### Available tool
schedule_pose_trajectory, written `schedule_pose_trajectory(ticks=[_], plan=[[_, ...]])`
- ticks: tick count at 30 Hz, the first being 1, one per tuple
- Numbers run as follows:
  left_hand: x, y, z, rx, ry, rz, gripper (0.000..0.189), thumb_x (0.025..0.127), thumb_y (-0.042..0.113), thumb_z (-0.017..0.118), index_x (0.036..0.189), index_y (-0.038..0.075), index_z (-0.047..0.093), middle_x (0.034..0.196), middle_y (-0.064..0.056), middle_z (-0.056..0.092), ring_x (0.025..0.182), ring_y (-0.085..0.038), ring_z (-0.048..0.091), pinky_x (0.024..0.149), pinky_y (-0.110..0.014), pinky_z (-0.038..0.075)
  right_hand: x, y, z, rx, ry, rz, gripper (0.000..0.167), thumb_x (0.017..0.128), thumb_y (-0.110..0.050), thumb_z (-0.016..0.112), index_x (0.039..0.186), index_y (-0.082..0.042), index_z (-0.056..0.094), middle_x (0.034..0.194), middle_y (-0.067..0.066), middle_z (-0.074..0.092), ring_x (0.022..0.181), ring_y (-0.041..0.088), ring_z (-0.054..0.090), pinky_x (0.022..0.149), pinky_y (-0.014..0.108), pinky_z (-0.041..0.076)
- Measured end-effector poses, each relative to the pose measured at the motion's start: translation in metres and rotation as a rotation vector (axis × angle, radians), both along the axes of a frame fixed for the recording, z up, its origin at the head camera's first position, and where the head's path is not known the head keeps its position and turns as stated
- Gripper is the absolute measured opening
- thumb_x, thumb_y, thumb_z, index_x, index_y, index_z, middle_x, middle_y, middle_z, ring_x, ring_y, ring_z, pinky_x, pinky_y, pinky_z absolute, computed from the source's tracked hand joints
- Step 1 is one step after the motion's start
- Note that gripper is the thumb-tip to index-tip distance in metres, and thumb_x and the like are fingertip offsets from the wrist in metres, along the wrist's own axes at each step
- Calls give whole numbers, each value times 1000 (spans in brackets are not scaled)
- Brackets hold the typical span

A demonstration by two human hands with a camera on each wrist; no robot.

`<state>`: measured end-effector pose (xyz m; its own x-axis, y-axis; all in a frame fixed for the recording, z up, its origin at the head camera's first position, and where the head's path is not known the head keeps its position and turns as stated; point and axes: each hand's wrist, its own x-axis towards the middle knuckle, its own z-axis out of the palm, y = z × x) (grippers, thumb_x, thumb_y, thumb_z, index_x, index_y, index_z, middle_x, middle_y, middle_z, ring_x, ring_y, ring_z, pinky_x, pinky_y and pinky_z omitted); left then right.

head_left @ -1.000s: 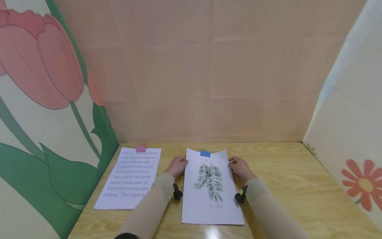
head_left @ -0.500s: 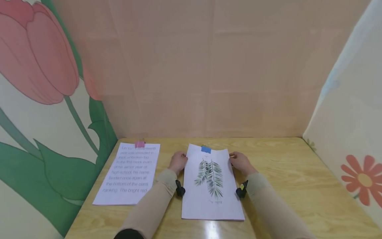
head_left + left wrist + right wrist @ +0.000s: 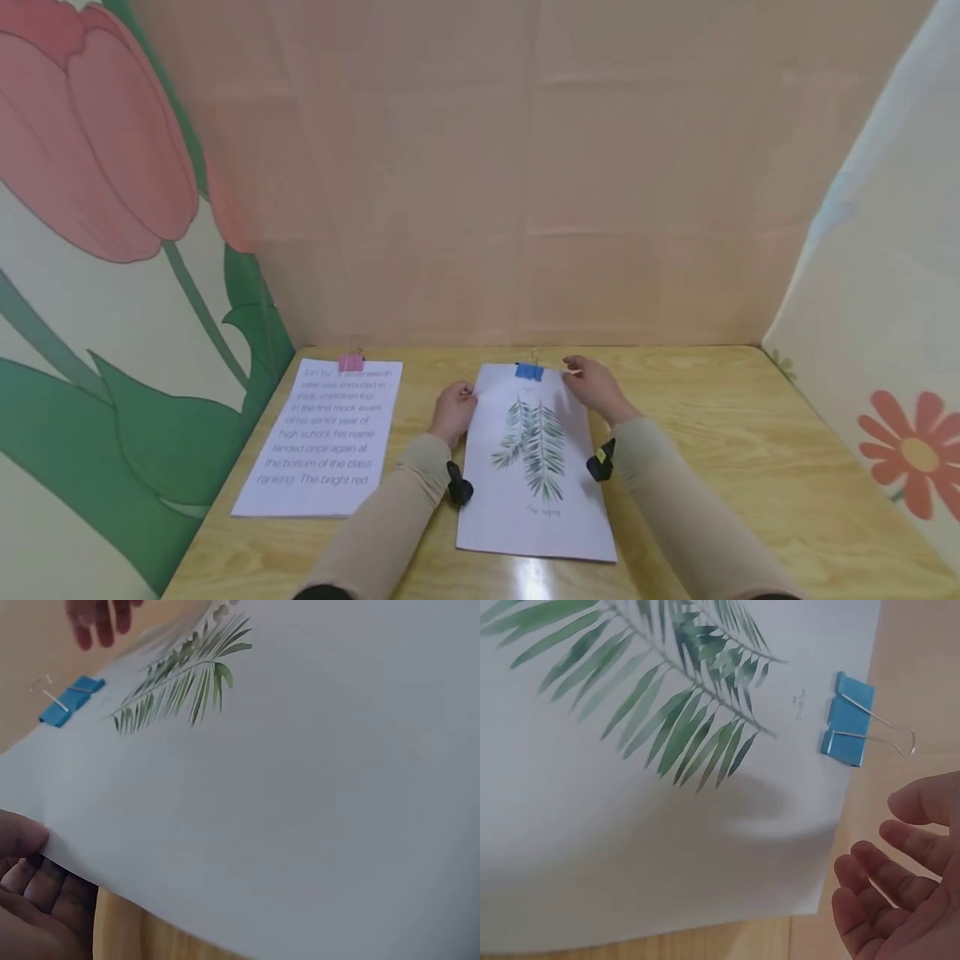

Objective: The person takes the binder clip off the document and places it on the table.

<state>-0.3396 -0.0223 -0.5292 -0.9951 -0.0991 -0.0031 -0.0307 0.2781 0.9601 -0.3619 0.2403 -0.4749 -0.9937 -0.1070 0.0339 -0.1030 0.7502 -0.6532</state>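
While the palm sheets (image 3: 487, 508) stretched lengthwise over the bench (image 3: 720, 450) up to the blue clip (image 3: 529, 372), the left hand (image 3: 453, 414) pinched their edge, left and short of the blue clip. The right hand (image 3: 594, 388), nearer, hung just right of the blue clip, fingers loosely bent, holding nothing. Rightward the bench spread wide; its far edge lay just beyond the blue clip.

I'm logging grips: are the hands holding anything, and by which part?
The left hand pinches the leaf-print paper by its left edge, near the top; the right hand holds nothing.
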Motion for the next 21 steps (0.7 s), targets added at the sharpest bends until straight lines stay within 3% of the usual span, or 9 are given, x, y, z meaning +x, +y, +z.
schedule_pose_trajectory(ticks=[7,13,18,21], plan=[[2,-3,2,53,23,-52,9,97,-1,58,101,-3,65,92,-12,66,74,-16,54,66,-27,46,-9,-13,13,-10,81,40,49,104,-12,53,147,10,45,146,33,49,131,50,49,106,60,42],[2,-4,2,73,27,-72,8,100,0,57,102,-2,64,97,-13,69,82,-18,60,71,-30,50,-14,-24,26,48,121,148,58,107,-21,54,154,9,36,155,32,38,142,50,38,114,61,31],[3,-4,0,92,34,-79,9,100,1,58,104,-3,65,96,-13,69,83,-17,60,73,-30,50,-12,-28,31,4,71,246,57,109,-24,50,154,9,36,157,31,37,144,49,34,116,61,28],[6,-5,-1,104,35,-87,8,100,1,57,101,-3,64,93,-13,68,78,-18,58,69,-28,48,-9,-27,32,-73,-20,236,54,110,-25,49,153,6,40,157,28,39,142,49,38,114,61,32]])
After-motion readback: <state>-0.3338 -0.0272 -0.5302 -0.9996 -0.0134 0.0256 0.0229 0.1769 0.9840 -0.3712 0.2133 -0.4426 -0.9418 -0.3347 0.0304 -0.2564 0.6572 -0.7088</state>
